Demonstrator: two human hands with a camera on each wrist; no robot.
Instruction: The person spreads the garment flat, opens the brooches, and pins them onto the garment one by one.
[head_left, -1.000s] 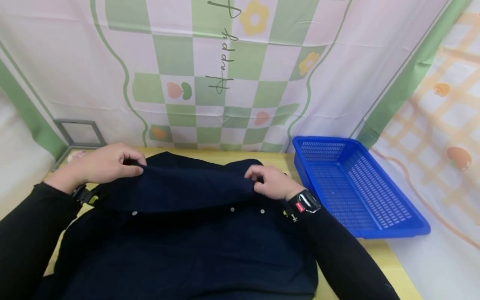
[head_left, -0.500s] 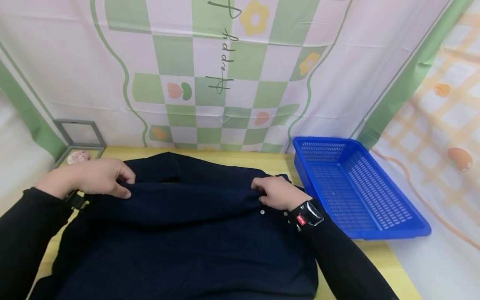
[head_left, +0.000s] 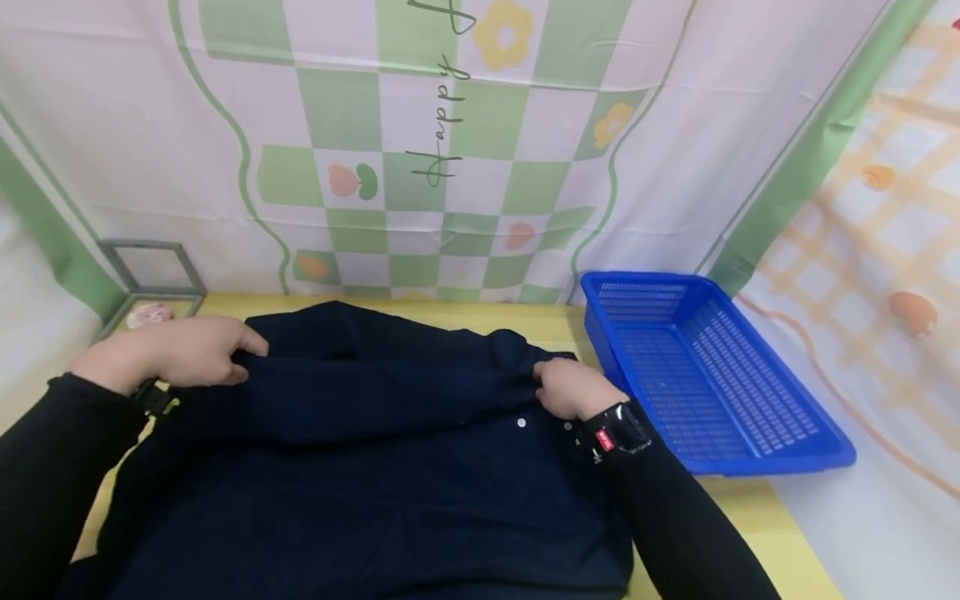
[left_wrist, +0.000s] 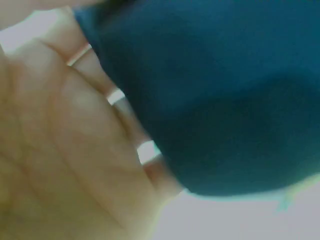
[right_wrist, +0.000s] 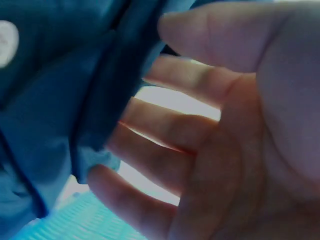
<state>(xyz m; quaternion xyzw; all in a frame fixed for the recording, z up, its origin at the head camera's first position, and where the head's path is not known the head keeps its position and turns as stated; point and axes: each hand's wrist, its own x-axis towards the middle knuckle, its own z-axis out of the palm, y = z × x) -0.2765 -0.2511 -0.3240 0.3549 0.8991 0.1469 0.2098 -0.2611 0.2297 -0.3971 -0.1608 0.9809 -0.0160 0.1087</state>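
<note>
A dark navy shirt point(head_left: 360, 508) with small white buttons point(head_left: 522, 423) lies spread over the yellow table in the head view. My left hand point(head_left: 187, 350) pinches the left end of a folded-over flap. In the left wrist view the cloth point(left_wrist: 225, 110) covers the fingertips, which lie behind its edge. At the flap's right end, my right hand point(head_left: 576, 388) pinches the fabric between thumb and fingers. The right wrist view has the thumb point(right_wrist: 195, 37) on the near side of a cloth edge, the other fingers spread behind it.
A blue plastic basket point(head_left: 617, 358) stands to the right, close by my right forearm. The yellow table point(head_left: 757, 517) shows along its back and right edges. At the back left are a grey frame point(head_left: 191, 267) and a small pinkish object point(head_left: 149, 314). A patterned curtain hangs behind.
Both hands have come down toward me, lowering the flap. My left hand moved slightly left, and my right hand moved right along the cloth edge.
</note>
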